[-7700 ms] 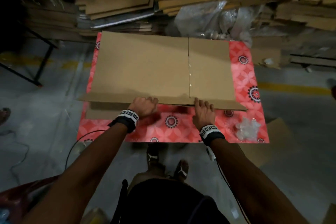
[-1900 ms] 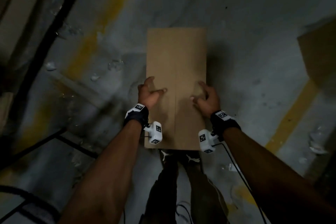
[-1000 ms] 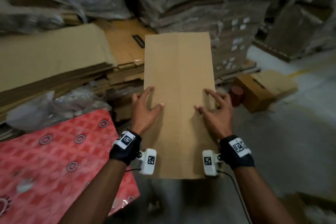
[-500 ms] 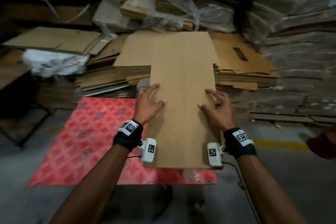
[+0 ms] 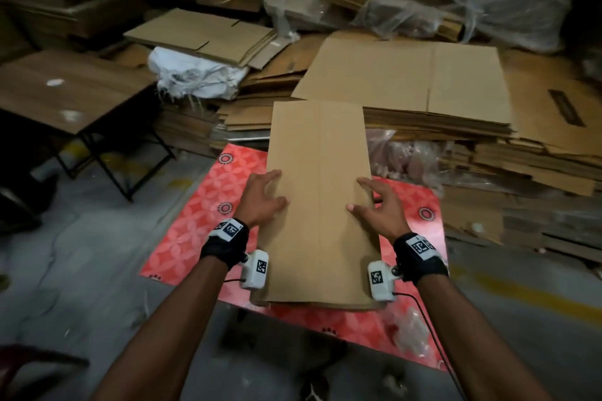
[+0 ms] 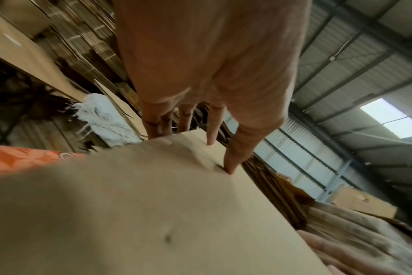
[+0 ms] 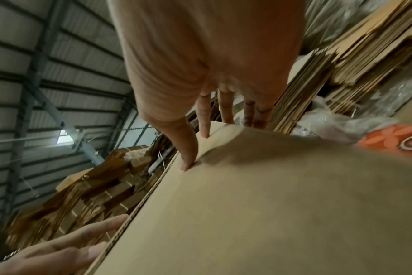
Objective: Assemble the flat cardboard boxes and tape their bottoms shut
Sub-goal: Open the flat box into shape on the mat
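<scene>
Box [image 5: 321, 202] looked light, stiff but crushable; left hand [image 5: 262, 202] and right hand [image 5: 379, 208] clasped its side edges, thumbs on top.

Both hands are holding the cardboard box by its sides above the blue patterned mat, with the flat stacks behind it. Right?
Not quite: the mat is red, as the head view shows. The rest stands: the left hand and right hand hold the cardboard box by its sides, flat stacks behind.
</scene>
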Action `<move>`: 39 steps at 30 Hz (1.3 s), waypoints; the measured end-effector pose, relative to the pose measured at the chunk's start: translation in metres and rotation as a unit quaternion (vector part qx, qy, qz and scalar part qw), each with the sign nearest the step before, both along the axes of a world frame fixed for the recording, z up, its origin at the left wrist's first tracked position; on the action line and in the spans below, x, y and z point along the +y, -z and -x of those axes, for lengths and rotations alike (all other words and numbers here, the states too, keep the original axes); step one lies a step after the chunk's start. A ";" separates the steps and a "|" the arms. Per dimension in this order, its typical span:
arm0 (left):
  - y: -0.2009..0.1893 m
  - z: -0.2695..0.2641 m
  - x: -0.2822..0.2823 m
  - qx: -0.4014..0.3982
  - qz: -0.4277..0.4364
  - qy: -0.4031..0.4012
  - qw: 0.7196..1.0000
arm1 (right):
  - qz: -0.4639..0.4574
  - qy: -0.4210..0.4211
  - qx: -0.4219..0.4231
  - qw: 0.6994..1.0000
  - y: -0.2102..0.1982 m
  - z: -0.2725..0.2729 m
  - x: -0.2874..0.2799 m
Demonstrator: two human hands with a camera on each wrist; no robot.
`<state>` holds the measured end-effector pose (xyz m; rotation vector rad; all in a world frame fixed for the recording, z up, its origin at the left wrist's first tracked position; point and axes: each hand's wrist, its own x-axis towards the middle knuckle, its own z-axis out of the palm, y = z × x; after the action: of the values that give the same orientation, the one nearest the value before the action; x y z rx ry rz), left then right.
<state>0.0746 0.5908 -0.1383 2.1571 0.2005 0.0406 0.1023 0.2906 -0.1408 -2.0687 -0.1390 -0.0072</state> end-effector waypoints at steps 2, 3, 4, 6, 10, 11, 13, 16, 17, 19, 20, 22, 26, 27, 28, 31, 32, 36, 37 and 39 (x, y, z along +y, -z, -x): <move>0.016 -0.008 0.008 0.028 -0.002 -0.002 1.000 | 0.014 -0.023 0.024 0.999 0.011 -0.013 0.004; 0.023 -0.012 0.010 0.042 -0.007 0.001 0.999 | 0.023 -0.030 0.034 0.999 0.017 -0.018 0.005; 0.029 -0.017 0.011 0.057 -0.011 0.006 0.998 | 0.026 -0.034 0.042 0.998 0.025 -0.023 0.006; 0.037 -0.028 0.011 0.085 -0.024 0.023 0.996 | 0.027 -0.032 0.062 0.997 0.035 -0.033 0.008; 0.047 -0.056 0.007 0.131 -0.046 0.066 0.988 | 0.039 -0.030 0.129 0.990 0.044 -0.049 0.004; 0.046 -0.065 0.006 0.136 -0.055 0.077 0.986 | 0.046 -0.027 0.136 0.989 0.045 -0.051 0.003; 0.048 -0.085 0.006 0.150 -0.089 0.105 0.979 | 0.075 -0.022 0.140 0.987 0.044 -0.053 0.003; 0.048 -0.113 0.005 0.147 -0.133 0.137 0.970 | 0.144 -0.041 0.152 0.977 0.039 -0.045 0.007; 0.045 -0.119 0.005 0.147 -0.145 0.147 0.967 | 0.166 -0.052 0.152 0.973 0.038 -0.039 0.010; 0.043 -0.130 0.007 0.143 -0.171 0.171 0.960 | 0.204 -0.063 0.151 0.965 0.039 -0.022 0.017; 0.042 -0.132 0.008 0.142 -0.186 0.185 0.954 | 0.225 -0.062 0.150 0.961 0.042 -0.010 0.022; 0.039 -0.129 0.007 0.121 -0.231 0.207 0.943 | 0.265 -0.055 0.143 0.952 0.054 0.016 0.033; 0.031 -0.076 0.003 0.069 -0.326 0.242 0.911 | 0.338 -0.007 0.098 0.936 0.076 0.058 0.051; 0.030 -0.057 0.003 0.080 -0.317 0.270 0.906 | 0.355 0.005 0.086 0.931 0.079 0.065 0.054; 0.031 -0.036 0.003 0.095 -0.300 0.298 0.901 | 0.369 0.016 0.076 0.926 0.080 0.070 0.057; 0.042 0.008 0.003 0.114 -0.269 0.351 0.890 | 0.378 0.043 0.088 0.921 0.072 0.078 0.069; 0.048 0.016 0.003 0.105 -0.268 0.354 0.890 | 0.370 0.051 0.095 0.923 0.069 0.078 0.072; 0.061 0.024 0.005 0.052 -0.304 0.338 0.889 | 0.371 0.069 0.083 0.922 0.069 0.083 0.081; 0.062 0.026 0.006 0.036 -0.319 0.333 0.887 | 0.385 0.076 0.068 0.917 0.071 0.085 0.083; 0.060 0.034 0.004 0.003 -0.342 0.324 0.882 | 0.418 0.094 0.041 0.903 0.076 0.088 0.087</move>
<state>0.0410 0.5952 -0.1985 2.8182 -0.6339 -0.3278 0.0141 0.3774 -0.2165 -2.9317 0.1415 0.0264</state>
